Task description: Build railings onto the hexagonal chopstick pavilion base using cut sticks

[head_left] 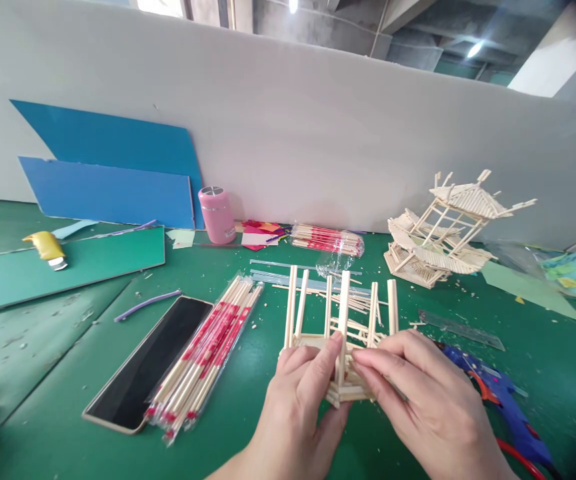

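A small frame of wooden sticks (341,320), with several upright posts on a stacked base, stands on the green table (68,413) in front of me. My left hand (301,393) grips its base from the left, thumb pressed near the middle post. My right hand (425,393) holds the base from the right, fingers pinched at the same post. A finished wooden-stick pavilion model (445,230) sits tilted at the back right.
A pack of wrapped chopsticks (205,350) lies beside a dark phone (151,360) at left. A blue glue gun (498,397) lies right of my hands. A pink bottle (217,215), another chopstick pack (327,240), coloured paper scraps, blue boards and a yellow tool (48,248) lie further back.
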`<state>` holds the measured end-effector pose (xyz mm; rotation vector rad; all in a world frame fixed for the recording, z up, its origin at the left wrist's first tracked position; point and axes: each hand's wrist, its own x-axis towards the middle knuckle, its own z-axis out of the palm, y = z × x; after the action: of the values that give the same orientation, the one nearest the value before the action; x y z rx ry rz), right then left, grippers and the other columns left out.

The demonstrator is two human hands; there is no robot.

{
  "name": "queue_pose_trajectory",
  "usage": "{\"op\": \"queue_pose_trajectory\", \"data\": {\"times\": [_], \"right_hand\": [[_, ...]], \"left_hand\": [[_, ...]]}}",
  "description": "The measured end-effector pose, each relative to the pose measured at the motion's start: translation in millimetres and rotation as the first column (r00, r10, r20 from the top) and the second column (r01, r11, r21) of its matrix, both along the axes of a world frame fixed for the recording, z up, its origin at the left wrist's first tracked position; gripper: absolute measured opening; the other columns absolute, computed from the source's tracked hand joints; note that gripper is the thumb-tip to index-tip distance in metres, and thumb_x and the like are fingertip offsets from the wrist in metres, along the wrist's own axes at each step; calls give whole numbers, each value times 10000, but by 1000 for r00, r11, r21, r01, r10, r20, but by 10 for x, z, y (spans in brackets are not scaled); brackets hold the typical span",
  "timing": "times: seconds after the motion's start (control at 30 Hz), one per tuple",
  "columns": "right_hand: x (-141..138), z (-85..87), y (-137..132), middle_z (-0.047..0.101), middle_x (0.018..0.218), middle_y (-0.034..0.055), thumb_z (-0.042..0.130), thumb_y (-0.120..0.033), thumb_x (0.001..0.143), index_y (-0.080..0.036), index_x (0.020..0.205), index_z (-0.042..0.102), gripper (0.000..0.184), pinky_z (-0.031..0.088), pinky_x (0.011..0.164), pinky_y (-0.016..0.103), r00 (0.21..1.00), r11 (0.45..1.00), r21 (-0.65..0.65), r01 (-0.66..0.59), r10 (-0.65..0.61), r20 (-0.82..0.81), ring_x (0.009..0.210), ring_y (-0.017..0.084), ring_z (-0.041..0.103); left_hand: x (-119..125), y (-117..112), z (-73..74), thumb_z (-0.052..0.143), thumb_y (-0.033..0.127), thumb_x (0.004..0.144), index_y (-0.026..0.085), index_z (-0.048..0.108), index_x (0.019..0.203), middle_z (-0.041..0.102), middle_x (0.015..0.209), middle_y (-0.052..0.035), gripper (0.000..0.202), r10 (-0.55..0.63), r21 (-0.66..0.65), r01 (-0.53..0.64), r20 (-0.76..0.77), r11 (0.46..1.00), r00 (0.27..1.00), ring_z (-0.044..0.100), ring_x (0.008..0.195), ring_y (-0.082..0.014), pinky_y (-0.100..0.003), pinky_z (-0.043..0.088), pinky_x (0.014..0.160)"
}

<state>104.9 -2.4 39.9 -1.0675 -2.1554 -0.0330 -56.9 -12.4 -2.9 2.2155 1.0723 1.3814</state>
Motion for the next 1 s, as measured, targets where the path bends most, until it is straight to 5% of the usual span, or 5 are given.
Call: {"op": "queue_pose_trajectory", "data": {"times": [0.67, 0.87, 1.0], "right_hand": [[-28, 73, 1, 537, 670, 33, 508, -116, 819, -164, 814, 652, 152, 437, 534, 270, 998, 1000, -8, 22, -22, 55, 614, 134, 501], [43, 15, -19, 559, 739, 39, 526, -127, 820, -166, 1018, 619, 222, 477, 577, 242, 999, 999, -41, 26, -25, 34, 669, 129, 548], [90, -30, -29, 564, 765, 38, 537, -145, 818, -172, 999, 619, 201, 487, 587, 230, 998, 997, -49, 60, -60, 5, 682, 125, 565]], "left_hand": [[0, 7, 7, 504, 66, 750, 209, 293, 1345, 640, 1025, -122, 648, 12, 8, -12, 6, 1000, 1000, 590, 915, -240, -394, 489, 756], [-13, 10, 18, 498, 59, 748, 222, 289, 1348, 647, 1003, -108, 656, 9, -8, -9, 27, 1000, 1000, 593, 904, -229, -370, 503, 731], [-22, 1, 9, 508, 75, 750, 232, 290, 1351, 653, 959, -102, 658, 23, -20, -22, 15, 1000, 1000, 600, 872, -227, -361, 511, 707]]}}
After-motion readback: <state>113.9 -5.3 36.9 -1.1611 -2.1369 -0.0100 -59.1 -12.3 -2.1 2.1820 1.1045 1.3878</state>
